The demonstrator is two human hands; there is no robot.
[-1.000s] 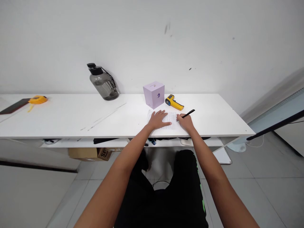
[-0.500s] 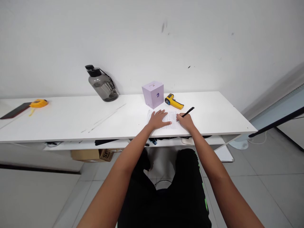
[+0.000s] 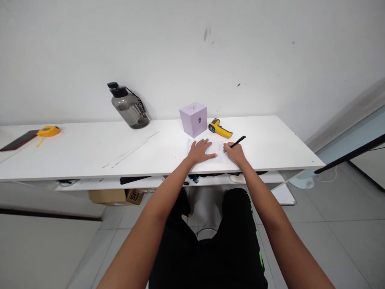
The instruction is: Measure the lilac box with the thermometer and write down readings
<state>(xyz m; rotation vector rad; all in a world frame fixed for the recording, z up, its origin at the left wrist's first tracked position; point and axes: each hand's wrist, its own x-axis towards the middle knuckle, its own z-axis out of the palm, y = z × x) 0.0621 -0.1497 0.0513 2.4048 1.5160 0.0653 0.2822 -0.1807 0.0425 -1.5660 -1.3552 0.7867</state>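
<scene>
Grasping a black pen (image 3: 239,141) in the right hand (image 3: 235,152), at a faintly marked paper sheet (image 3: 218,148) on the white tabletop (image 3: 270,140); resting the left hand (image 3: 199,152) flat on that sheet with loose, spread fingers; facing a lavender box (image 3: 194,121) beside a yellow infrared thermometer (image 3: 221,129).

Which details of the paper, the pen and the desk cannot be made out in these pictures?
Head view:
Writing on the paper: too small to read.
Part of the paper: covered by the left hand.
Held part of the pen: hidden by the right hand.
Left end of the desk: cut off by the left edge.
</scene>
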